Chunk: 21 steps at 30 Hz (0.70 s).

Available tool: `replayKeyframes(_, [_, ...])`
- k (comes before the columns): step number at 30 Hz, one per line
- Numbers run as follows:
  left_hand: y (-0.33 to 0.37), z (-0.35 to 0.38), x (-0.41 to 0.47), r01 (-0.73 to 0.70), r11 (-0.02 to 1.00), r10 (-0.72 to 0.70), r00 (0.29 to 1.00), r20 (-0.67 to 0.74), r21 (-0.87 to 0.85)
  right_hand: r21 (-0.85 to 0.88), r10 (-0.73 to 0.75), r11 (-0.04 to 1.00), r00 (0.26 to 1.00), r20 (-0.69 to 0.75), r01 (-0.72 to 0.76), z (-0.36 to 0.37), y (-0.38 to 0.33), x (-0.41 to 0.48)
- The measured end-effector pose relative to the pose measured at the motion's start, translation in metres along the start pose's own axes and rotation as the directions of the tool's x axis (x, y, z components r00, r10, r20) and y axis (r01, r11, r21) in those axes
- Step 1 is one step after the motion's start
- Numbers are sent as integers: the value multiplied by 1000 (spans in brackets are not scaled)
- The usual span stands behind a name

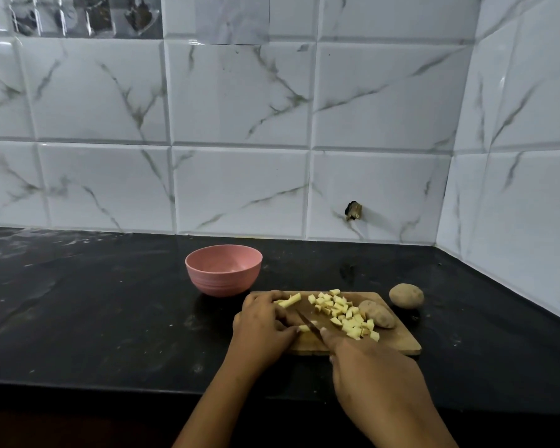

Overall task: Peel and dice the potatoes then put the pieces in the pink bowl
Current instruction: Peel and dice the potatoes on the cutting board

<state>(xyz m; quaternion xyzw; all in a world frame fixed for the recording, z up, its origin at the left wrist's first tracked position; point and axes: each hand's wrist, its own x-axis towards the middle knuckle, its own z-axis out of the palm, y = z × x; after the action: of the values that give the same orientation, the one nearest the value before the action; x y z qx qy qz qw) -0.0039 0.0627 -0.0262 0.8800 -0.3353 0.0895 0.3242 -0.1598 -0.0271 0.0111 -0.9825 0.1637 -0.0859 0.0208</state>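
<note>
Pink bowl, black counter, grey-veined white tiles.

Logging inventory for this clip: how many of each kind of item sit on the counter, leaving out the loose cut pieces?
Pink bowl: 1
Cutting board: 1
Knife: 1
Whole potatoes: 2, the second beside the board
Total: 5

Home kitchen — black counter, marbled wall tiles, cutting board

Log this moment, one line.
dicing; left hand holds yellow potato strips; right hand grips dark knife; yellow cubes on wooden board; pink round bowl behind
</note>
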Motion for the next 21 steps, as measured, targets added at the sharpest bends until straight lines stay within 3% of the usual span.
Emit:
replayKeyframes(3, [1,-1,-1,-8,1000,8,1000,1,-16,-43,31,999,988,153,-25,0,-5,12])
replayKeyframes(10, [-2,0,-2,-13,1000,13,1000,-7,-22,-17,11,1000,998,68,-10,4,-7,20])
replayKeyframes(15, [1,-5,-3,22,999,-23,999,-27,-34,13,76,997,992,104,-77,-2,-4,12])
replayKeyframes(18, [1,-5,-2,23,999,-24,1000,-18,-22,38,55,997,974,219,-65,-7,-11,9])
replayKeyframes(21, [2,-3,-3,12,999,-13,1000,-13,-39,11,54,998,979,197,-57,-1,-16,6])
